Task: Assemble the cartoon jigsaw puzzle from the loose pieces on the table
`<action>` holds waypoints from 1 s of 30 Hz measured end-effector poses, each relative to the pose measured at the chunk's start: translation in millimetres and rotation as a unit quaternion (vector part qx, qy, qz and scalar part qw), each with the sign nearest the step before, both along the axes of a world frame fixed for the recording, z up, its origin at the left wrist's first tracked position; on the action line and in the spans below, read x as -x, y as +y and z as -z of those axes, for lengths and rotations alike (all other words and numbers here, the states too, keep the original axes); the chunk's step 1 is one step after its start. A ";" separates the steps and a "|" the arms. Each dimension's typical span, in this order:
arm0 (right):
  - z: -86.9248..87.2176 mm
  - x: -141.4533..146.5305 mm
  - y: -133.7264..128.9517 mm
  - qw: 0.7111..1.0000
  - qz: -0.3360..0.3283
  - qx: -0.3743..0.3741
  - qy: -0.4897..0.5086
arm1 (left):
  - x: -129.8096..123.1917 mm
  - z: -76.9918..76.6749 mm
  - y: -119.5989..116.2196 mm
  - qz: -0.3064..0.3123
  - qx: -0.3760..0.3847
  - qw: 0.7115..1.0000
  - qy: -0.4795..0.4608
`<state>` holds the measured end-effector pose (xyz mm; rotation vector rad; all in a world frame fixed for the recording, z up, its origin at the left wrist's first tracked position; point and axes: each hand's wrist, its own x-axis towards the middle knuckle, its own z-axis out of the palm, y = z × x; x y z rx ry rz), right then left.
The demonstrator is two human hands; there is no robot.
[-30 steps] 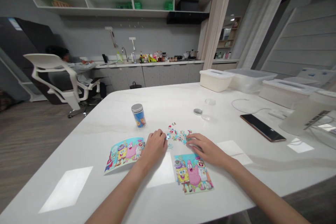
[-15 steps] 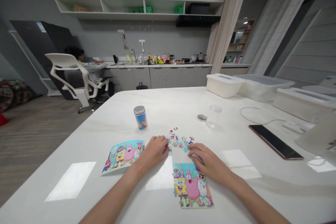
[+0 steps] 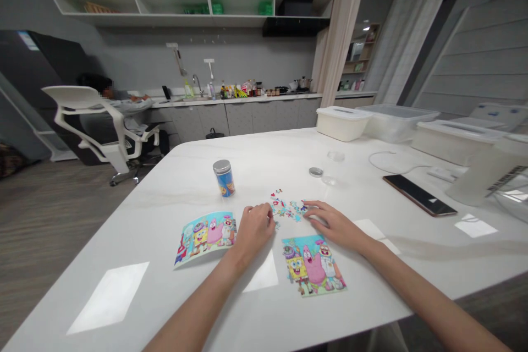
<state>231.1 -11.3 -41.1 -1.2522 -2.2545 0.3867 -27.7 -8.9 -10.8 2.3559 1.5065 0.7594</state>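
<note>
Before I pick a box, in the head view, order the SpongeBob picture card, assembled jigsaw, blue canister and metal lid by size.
1. SpongeBob picture card and assembled jigsaw: too alike to rank, the jigsaw being nearer the camera.
2. Blue canister.
3. Metal lid.

A person's bare left hand [image 3: 254, 228] and right hand [image 3: 334, 225] reach forward, backs upward, their fingertips pointing toward each other across a narrow gap. The left hand is curled, its fingers [image 3: 268, 215] bunched and bent downward. The right hand lies flatter, its fingers [image 3: 317, 214] slightly spread and gently arched. Both wrists are nearly straight. The left forearm [image 3: 198, 302] slants up from the bottom edge of the view, while the right forearm [image 3: 437, 308] runs in from the lower right corner, both bare.
</note>
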 end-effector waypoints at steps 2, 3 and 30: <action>2.0 -1.6 2.1 1.000 0.005 0.001 -0.016 | 1.5 1.6 1.8 -0.015 0.014 0.999 -0.038; 2.8 -2.1 2.8 1.000 0.006 0.000 -0.020 | 2.3 2.7 3.2 -0.022 0.024 0.998 -0.059; -15.0 13.7 -21.5 0.997 -0.048 0.030 -0.055 | 11.4 17.7 29.4 -0.019 0.246 0.890 -0.383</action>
